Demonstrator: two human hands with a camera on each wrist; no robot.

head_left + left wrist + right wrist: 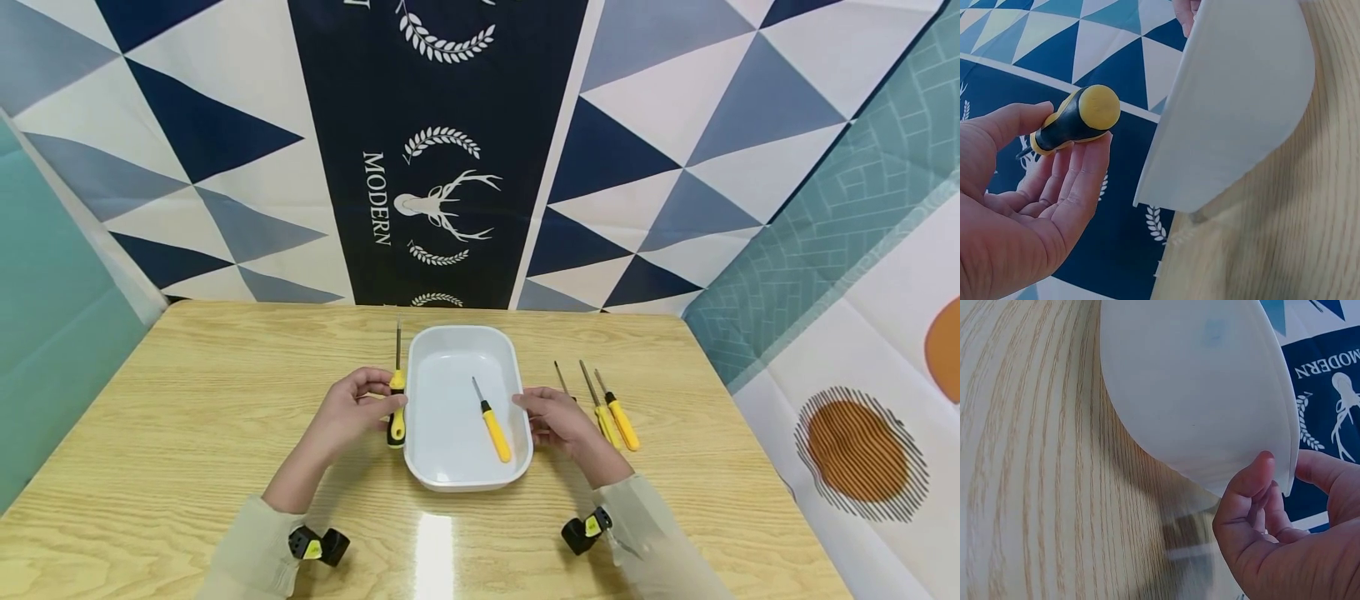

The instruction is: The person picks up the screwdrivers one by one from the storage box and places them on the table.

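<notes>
My left hand (351, 414) pinches a yellow-and-black screwdriver (397, 383) beside the left wall of a white tray (442, 417). Its shaft points away toward the back wall. In the left wrist view the handle's round yellow end (1099, 107) faces the camera, with the thumb on one side and the fingers on the other. My right hand (557, 419) grips the tray's right rim; in the right wrist view the thumb and curled fingers (1250, 487) lie on either side of the rim. Inside the tray lies a screwdriver with a yellow handle (496, 435).
To the right of my right hand, three more screwdrivers lie on the wooden table (247, 375), among them a yellow-handled one (624, 425); the leftmost is partly hidden by the hand. A patterned cloth wall (442, 208) rises along the table's back edge.
</notes>
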